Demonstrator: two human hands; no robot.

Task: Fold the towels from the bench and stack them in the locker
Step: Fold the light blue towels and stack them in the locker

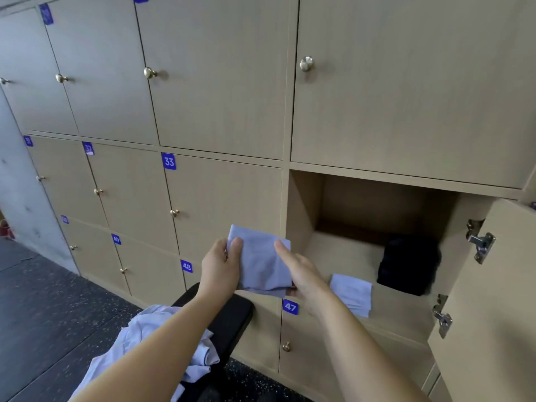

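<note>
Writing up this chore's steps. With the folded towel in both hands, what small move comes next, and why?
Probably carry the held towel right into the open locker and lay it on the folded towel inside: left hand and right hand both grip it, already folded, just left of the opening.

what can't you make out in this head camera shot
All head view:
- Black bundle in the open wooden locker: dark and blurred, so what it is stays unclear.
- Pile of unfolded pale blue towels on the black padded bench: count hidden by the left forearm and the bottom edge.
- Fingers of left hand and right hand behind the folded pale blue towel: covered by cloth.
- Far-left blue number tags: small, blurred.
</note>
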